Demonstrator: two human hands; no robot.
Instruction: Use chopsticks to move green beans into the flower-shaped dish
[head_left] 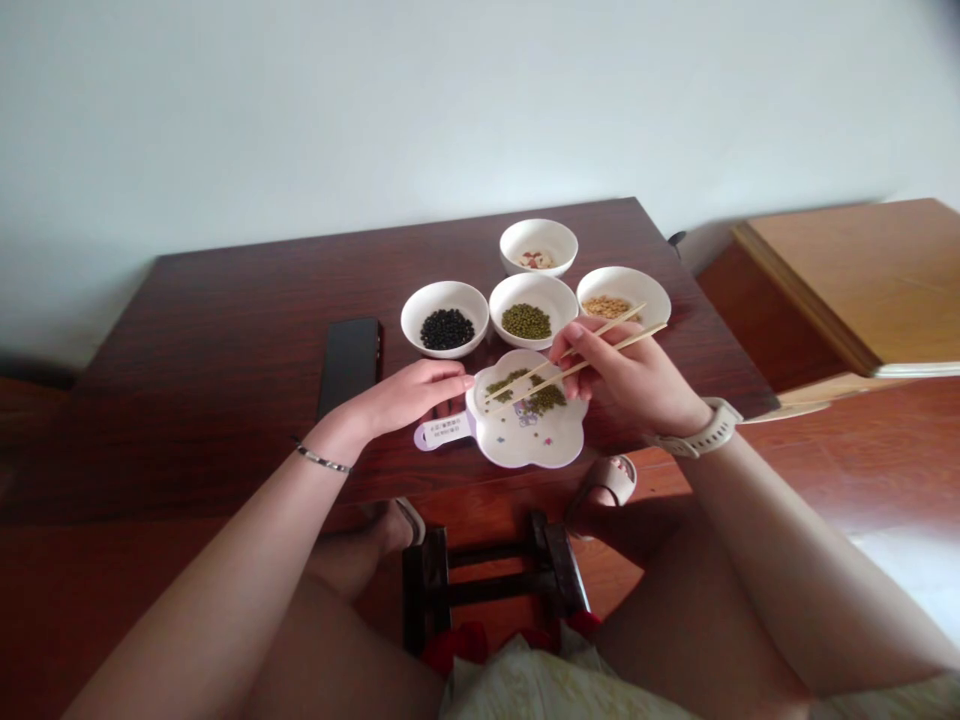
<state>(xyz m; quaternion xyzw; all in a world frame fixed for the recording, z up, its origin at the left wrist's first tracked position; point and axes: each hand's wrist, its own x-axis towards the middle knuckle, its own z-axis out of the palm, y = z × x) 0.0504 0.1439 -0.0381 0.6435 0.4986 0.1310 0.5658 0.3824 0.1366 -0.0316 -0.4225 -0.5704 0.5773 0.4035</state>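
In my right hand (622,375), the fingers are closed round a pair of pale wooden chopsticks (555,378). Their tips are over the left part of a white flower-shaped plate (517,448) with a purple rim and a short handle. Mung beans (544,398) lie scattered across its upper half. My left hand (409,395) is at the plate's left edge, above the handle, with a fingertip on the rim and other fingers partly hidden beneath. Just behind the plate are a bowl of mung beans (527,321) and a bowl of black beans (448,329).
A bowl of yellowish beans (609,306) stands behind my right hand, and a bowl with reddish-white pieces (537,260) farther back. A dark phone (349,362) lies left on the brown table (217,340). A wooden cabinet (862,280) is at right.
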